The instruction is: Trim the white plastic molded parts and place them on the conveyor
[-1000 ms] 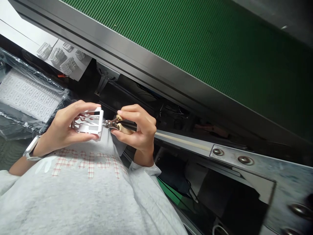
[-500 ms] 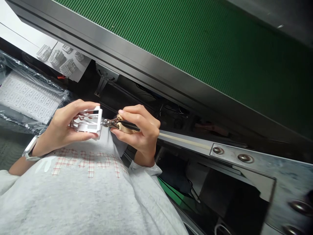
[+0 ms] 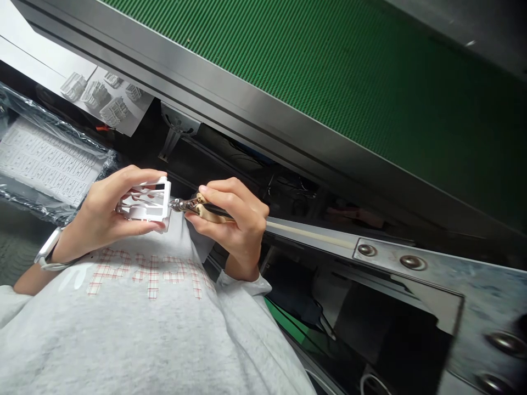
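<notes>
One green belt (image 3: 288, 71) ahead, left grip (image 3: 105, 206) around white frame (image 3: 167, 202), right grip (image 3: 241, 218) around pliers (image 3: 208, 213).

I log a green ribbed belt (image 3: 263, 55) slanting across the view, edged by a grooved metal rail (image 3: 247, 101). Bolted metal plate (image 3: 389, 259), right. Dark grey floor (image 3: 18, 241), far left. Light dims rightward.
</notes>
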`<act>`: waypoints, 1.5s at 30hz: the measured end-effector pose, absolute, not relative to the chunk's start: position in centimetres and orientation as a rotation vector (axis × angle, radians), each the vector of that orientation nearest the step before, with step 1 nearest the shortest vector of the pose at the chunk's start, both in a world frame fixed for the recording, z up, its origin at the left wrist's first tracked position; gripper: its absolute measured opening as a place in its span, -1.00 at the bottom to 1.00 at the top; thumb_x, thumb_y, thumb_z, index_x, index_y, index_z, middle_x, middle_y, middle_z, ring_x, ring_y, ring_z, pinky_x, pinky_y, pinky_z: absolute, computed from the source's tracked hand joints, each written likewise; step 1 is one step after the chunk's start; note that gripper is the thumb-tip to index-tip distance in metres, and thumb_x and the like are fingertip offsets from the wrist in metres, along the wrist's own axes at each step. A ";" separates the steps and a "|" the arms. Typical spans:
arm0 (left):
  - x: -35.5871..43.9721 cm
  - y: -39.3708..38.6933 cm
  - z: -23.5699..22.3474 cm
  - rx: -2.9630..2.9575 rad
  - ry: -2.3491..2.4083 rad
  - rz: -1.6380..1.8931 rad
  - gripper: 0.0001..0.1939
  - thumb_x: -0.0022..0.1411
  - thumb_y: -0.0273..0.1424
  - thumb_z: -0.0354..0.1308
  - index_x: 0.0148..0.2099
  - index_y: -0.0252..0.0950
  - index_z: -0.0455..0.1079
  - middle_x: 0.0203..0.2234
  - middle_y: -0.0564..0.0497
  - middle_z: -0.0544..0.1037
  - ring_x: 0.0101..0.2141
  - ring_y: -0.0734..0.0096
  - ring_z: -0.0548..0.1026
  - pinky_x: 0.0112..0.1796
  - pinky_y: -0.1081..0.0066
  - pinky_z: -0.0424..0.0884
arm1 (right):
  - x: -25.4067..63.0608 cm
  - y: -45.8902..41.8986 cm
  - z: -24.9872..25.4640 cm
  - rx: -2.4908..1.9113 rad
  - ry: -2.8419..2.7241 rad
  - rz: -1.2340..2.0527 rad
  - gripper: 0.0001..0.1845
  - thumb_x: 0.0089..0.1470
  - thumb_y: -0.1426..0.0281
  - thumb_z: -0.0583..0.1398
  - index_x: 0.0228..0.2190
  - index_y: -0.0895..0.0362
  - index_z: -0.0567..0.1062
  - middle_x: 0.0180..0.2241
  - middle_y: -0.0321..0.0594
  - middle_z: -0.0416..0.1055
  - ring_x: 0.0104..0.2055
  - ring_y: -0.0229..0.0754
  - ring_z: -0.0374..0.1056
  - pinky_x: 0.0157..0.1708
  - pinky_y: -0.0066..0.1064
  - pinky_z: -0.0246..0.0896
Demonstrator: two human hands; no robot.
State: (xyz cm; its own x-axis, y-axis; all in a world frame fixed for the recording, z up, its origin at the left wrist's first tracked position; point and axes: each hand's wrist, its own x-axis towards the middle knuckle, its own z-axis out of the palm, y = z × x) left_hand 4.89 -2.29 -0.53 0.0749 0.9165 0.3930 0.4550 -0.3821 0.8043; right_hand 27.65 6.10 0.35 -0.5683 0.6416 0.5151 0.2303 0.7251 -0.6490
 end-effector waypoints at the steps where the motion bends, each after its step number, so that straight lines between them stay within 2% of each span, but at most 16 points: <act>1: 4.9 -2.3 -0.5 1.880 1.350 1.271 -0.37 0.23 -0.15 0.40 0.27 -0.18 0.36 -0.17 -0.02 0.58 -0.33 0.42 0.51 -0.38 0.50 0.42 | 27.6 6.1 0.4 -0.658 -2.150 0.681 -0.78 0.16 0.28 0.37 -0.18 0.06 0.53 -0.28 -0.23 0.56 -0.33 -0.19 0.46 -0.35 -0.30 0.41; 11: 5.1 -2.5 -0.4 1.878 1.354 1.291 -0.40 0.23 -0.17 0.40 0.26 -0.19 0.37 -0.22 -0.02 0.57 -0.37 0.42 0.50 -0.42 0.48 0.43 | 27.7 6.1 -0.1 -0.626 -2.149 0.657 -0.80 0.16 0.29 0.37 -0.19 0.05 0.53 -0.31 -0.25 0.57 -0.35 -0.20 0.44 -0.36 -0.32 0.39; 16: 5.3 -2.7 -0.2 1.871 1.377 1.251 -0.36 0.22 -0.17 0.40 0.28 -0.14 0.35 -0.13 -0.01 0.59 -0.33 0.43 0.52 -0.37 0.50 0.45 | 27.6 6.1 -0.4 -0.593 -2.129 0.601 -0.81 0.13 0.42 0.37 -0.20 0.05 0.52 -0.36 -0.28 0.58 -0.39 -0.20 0.45 -0.41 -0.32 0.33; 21: 5.4 -2.7 -0.2 1.873 1.321 1.272 -0.41 0.27 -0.14 0.36 0.27 -0.14 0.34 -0.11 -0.05 0.60 -0.26 0.35 0.56 -0.32 0.44 0.50 | 27.4 6.1 -1.1 -0.521 -1.961 0.842 -0.80 0.12 0.35 0.38 -0.19 0.06 0.54 -0.37 -0.29 0.58 -0.37 -0.20 0.50 -0.42 -0.36 0.39; 25: 5.1 -3.1 -0.8 1.816 1.368 1.297 -0.39 0.24 -0.14 0.39 0.27 -0.11 0.36 -0.15 -0.06 0.60 -0.36 0.39 0.52 -0.48 0.45 0.40 | 27.5 6.4 -1.5 -0.599 -1.895 0.835 -0.78 0.09 0.39 0.38 -0.19 0.04 0.55 -0.35 -0.29 0.57 -0.32 -0.18 0.52 -0.38 -0.34 0.45; 27: 5.0 -3.2 -1.3 1.809 1.335 1.383 -0.36 0.22 -0.11 0.39 0.29 -0.08 0.36 -0.16 -0.06 0.61 -0.34 0.33 0.54 -0.48 0.39 0.41 | 27.6 6.4 -1.5 -0.641 -1.952 0.729 -0.74 0.06 0.42 0.40 -0.18 0.04 0.53 -0.36 -0.30 0.56 -0.31 -0.17 0.51 -0.35 -0.32 0.46; 30: 5.1 -3.1 -1.6 1.940 1.231 1.533 -0.29 0.20 -0.07 0.40 0.34 -0.02 0.34 -0.13 -0.07 0.66 -0.22 0.18 0.62 -0.38 0.25 0.52 | 27.5 6.2 -1.2 -0.685 -2.062 0.599 -0.72 0.06 0.40 0.40 -0.18 0.05 0.50 -0.36 -0.29 0.55 -0.32 -0.16 0.49 -0.35 -0.30 0.44; 32: 5.3 -2.7 -1.5 2.088 1.190 1.560 -0.29 0.22 -0.10 0.39 0.36 -0.07 0.32 -0.08 -0.08 0.67 -0.22 0.17 0.65 -0.40 0.24 0.51 | 27.5 6.1 -1.1 -0.695 -2.116 0.558 -0.72 0.07 0.39 0.40 -0.18 0.05 0.48 -0.36 -0.29 0.54 -0.33 -0.17 0.47 -0.36 -0.31 0.42; 34: 5.3 -2.4 -1.3 2.234 1.159 1.517 -0.31 0.28 -0.17 0.36 0.37 -0.21 0.30 -0.04 -0.15 0.66 -0.21 0.18 0.66 -0.42 0.27 0.48 | 27.4 6.0 -1.0 -0.696 -2.149 0.551 -0.73 0.07 0.41 0.38 -0.18 0.06 0.47 -0.36 -0.27 0.55 -0.32 -0.17 0.47 -0.37 -0.32 0.40; 37: 4.9 -2.1 -1.3 2.344 1.196 1.388 -0.37 0.35 -0.27 0.31 0.37 -0.34 0.28 0.00 -0.22 0.64 -0.15 0.19 0.66 -0.37 0.26 0.48 | 27.4 6.0 -1.0 -0.712 -2.182 0.549 -0.75 0.09 0.40 0.37 -0.19 0.06 0.47 -0.35 -0.26 0.55 -0.31 -0.16 0.48 -0.37 -0.32 0.38; 42: 3.3 -3.0 -2.4 2.163 1.657 1.442 -0.33 0.27 -0.30 0.40 0.36 -0.13 0.29 0.14 0.02 0.55 0.05 0.19 0.57 -0.13 0.16 0.54 | 27.5 6.3 -1.2 -0.780 -2.183 0.513 -0.79 0.15 0.30 0.35 -0.23 0.06 0.44 -0.37 -0.26 0.53 -0.32 -0.18 0.46 -0.42 -0.33 0.35; 45: 3.0 -3.5 -2.9 1.985 1.905 1.396 -0.38 0.30 -0.26 0.37 0.33 -0.14 0.29 0.09 0.08 0.56 0.04 0.18 0.56 -0.16 0.13 0.57 | 27.3 6.3 -1.1 -0.813 -2.163 0.510 -0.77 0.16 0.26 0.35 -0.27 0.07 0.43 -0.38 -0.26 0.51 -0.34 -0.20 0.45 -0.42 -0.34 0.37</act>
State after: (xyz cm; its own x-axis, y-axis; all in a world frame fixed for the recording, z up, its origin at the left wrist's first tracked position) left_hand 2.98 -3.54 -2.87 -0.1710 0.8196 0.5468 0.7683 -0.2365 0.5948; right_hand 27.31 6.28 -1.07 -0.5119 0.6891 0.5129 0.3876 0.7181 -0.5780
